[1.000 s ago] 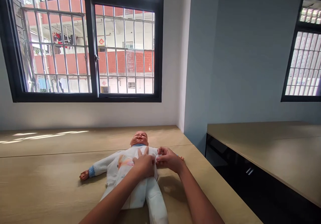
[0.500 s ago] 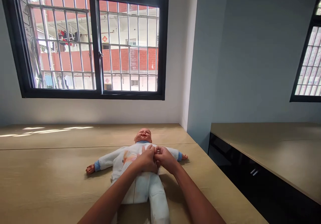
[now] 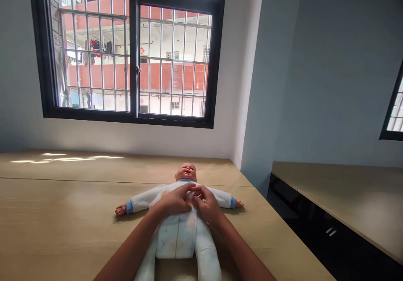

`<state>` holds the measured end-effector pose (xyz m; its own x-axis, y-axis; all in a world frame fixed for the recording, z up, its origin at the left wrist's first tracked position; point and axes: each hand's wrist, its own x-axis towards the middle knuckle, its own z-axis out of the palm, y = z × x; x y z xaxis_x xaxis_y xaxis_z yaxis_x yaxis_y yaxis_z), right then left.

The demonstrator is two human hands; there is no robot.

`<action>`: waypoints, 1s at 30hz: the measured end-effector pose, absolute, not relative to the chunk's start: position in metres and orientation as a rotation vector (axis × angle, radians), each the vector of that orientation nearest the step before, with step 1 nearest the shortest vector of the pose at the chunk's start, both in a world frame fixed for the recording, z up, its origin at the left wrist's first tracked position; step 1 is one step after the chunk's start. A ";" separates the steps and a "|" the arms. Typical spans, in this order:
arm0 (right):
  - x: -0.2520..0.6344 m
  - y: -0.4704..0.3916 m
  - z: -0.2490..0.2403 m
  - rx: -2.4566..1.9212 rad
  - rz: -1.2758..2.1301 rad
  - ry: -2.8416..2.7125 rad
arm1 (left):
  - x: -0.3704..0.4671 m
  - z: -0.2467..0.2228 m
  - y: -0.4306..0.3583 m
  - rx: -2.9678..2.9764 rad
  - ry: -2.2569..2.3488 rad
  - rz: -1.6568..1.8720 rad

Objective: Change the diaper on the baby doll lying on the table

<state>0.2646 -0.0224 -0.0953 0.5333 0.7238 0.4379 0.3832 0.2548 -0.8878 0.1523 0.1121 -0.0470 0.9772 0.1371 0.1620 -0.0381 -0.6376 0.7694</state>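
A baby doll [image 3: 186, 172] lies face up on the wooden table, arms spread sideways and legs toward me. It wears a white top [image 3: 144, 200] with blue cuffs and a blue collar. Its pale, stained cloth lower body [image 3: 176, 241] is uncovered below. On the doll's chest, my left hand [image 3: 176, 200] is closed on the front of the top, fingers bent toward the middle. My right hand [image 3: 206, 205] pinches the cloth right beside it, the two sets of fingertips nearly meeting. The exact bit of cloth between the fingers is hidden.
The table [image 3: 63, 222] runs back to the wall under a barred, dark-framed window [image 3: 134, 54]. A wall corner juts out at the back right. Beyond a dark gap stands a second table [image 3: 352, 201] on the right.
My hands have shifted slightly on the doll's chest, and the left fingers have bent further over the top's front. More of the cloth lower body shows. The whole view has tilted a little.
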 end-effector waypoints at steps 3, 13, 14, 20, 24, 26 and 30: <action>0.262 -0.023 -0.096 -1.499 0.188 -1.051 | 0.150 -0.050 0.113 2.290 0.144 0.361; 0.258 -0.028 -0.089 -1.652 -0.083 -1.210 | 0.138 -0.046 0.120 2.376 0.235 0.459; 0.258 -0.028 -0.089 -1.661 -0.087 -1.200 | 0.138 -0.047 0.121 2.376 0.236 0.458; 0.262 -0.029 -0.088 -1.651 -0.040 -1.369 | 0.144 -0.056 0.124 2.343 0.309 0.505; 0.267 -0.030 -0.092 -1.755 0.016 -1.500 | 0.149 -0.061 0.125 2.389 0.342 0.536; 0.269 -0.030 -0.095 -1.729 0.059 -1.456 | 0.149 -0.059 0.132 2.388 0.341 0.593; 0.268 -0.030 -0.099 -1.606 0.067 -1.251 | 0.137 -0.049 0.162 2.280 0.504 0.817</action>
<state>0.2676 -0.0297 -0.0987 0.4518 0.7312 0.5111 0.6723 0.0974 -0.7338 0.1369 0.1617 -0.0494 0.7310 0.5397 0.4175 0.1306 -0.7112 0.6907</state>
